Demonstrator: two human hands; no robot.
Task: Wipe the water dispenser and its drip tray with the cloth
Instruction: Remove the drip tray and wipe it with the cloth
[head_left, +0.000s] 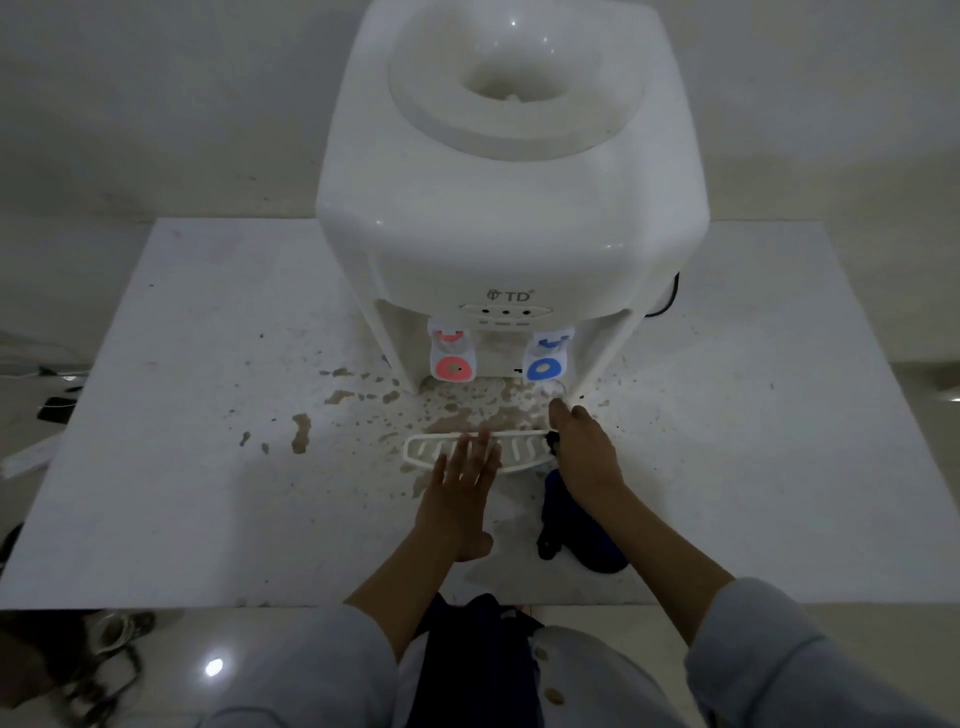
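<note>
Spillage risk is the worry: drip tray (519, 451) lies loose before the water dispenser (511, 208). Left hand (460, 488) presses it, fingers straight; right hand (584, 452) clutches the cloth (571, 525) beside it. A shove could skid it through the brown puddles (301, 431) off the counter (182, 467).

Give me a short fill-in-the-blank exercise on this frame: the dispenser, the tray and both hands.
1. The drip tray lies on the table, pulled ____ of the water dispenser.
2. The left hand lies with ____ fingers on the tray.
3. The right hand grips a dark ____ cloth.
4. The tap on the dispenser's right as seen here has a ____ lever.

Missing words: out; straight; blue; blue
</note>
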